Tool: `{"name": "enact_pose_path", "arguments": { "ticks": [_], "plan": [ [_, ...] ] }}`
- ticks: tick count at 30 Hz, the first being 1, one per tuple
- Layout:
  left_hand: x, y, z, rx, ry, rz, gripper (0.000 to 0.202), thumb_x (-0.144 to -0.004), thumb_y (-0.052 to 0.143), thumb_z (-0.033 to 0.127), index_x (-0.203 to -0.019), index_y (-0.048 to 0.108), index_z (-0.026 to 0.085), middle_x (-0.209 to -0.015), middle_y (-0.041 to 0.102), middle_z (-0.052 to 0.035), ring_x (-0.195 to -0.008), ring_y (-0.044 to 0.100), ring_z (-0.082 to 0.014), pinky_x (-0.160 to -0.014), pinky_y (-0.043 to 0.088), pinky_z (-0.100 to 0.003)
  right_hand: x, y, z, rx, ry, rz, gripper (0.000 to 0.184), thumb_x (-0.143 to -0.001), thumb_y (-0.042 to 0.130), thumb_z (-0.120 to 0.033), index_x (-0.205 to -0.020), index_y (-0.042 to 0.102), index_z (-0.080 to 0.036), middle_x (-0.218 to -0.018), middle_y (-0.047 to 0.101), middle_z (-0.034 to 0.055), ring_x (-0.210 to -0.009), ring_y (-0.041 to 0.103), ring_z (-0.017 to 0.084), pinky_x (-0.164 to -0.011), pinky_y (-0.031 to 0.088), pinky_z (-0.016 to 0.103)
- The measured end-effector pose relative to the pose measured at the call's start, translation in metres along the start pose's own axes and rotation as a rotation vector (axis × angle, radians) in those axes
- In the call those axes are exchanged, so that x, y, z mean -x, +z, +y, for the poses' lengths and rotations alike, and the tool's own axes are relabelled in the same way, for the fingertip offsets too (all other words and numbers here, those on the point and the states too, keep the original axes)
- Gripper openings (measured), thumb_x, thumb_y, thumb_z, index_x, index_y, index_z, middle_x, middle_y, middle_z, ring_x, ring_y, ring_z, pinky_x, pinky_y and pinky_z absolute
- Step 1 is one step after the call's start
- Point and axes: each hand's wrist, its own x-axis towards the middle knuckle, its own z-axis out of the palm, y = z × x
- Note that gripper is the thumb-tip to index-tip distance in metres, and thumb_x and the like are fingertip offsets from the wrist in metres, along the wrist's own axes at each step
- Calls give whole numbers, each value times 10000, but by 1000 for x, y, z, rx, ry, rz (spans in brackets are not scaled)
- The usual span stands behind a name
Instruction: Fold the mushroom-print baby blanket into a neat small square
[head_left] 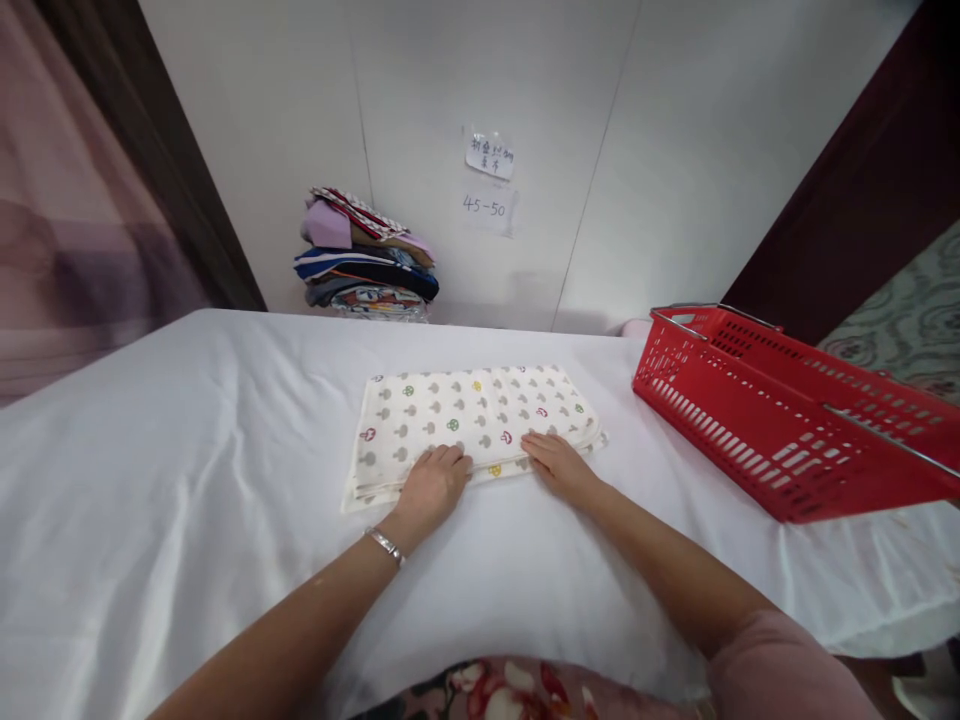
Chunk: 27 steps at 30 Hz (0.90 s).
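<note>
A folded cream cloth (472, 415) printed with small grey, green, red and yellow mushrooms lies flat in the middle of the white-covered table (150, 470). My left hand (433, 483) rests on its near edge with fingers stretched flat, open, a silver bracelet on the wrist. To its right, my right hand (556, 460) lies palm down on the same near edge, fingers spread flat and open. Neither hand grips the cloth.
A red plastic basket (787, 420) with metal handles stands on the table at the right. A stack of folded colourful clothes (367, 260) sits at the far edge against the white wall, below two paper notes (489, 180).
</note>
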Motion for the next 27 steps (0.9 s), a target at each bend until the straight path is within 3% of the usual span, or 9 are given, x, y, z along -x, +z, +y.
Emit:
{"name": "enact_pose_path", "arguments": {
  "ticks": [5, 12, 21, 27],
  "plan": [
    [-6, -3, 3, -44, 1, -32, 199, -851, 390, 105, -817, 582, 146, -867, 567, -77, -816, 504, -204, -721, 384, -342, 1, 6, 7, 2, 3, 44, 375, -921, 339, -209, -1256, 506, -225, -1315, 507, 61, -1260, 400, 194, -1002, 338, 414],
    [3, 2, 2, 8, 35, 22, 180, -838, 428, 118, -905, 591, 155, -929, 575, -74, -869, 499, -205, -767, 387, -345, 3, 11, 9, -19, -5, 84, 370, -918, 345, -196, -1249, 505, -232, -1309, 512, 52, -1262, 397, 190, -1010, 331, 420],
    [9, 8, 4, -32, 36, 91, 207, -873, 392, 115, -908, 588, 170, -905, 578, -65, -849, 491, -192, -776, 385, -341, 6, 8, -18, 39, -71, 41, 421, -901, 372, -230, -1318, 433, -232, -1356, 460, 63, -1272, 382, 202, -1049, 304, 441],
    [33, 1, -17, 6, -41, 84, 208, -895, 399, 196, -828, 596, 179, -858, 577, -49, -822, 494, -180, -730, 393, -330, 15, 19, -14, 42, -82, 35, 455, -892, 344, -185, -1341, 402, -229, -1379, 432, 51, -1279, 373, 193, -1063, 293, 446]
  ]
}}
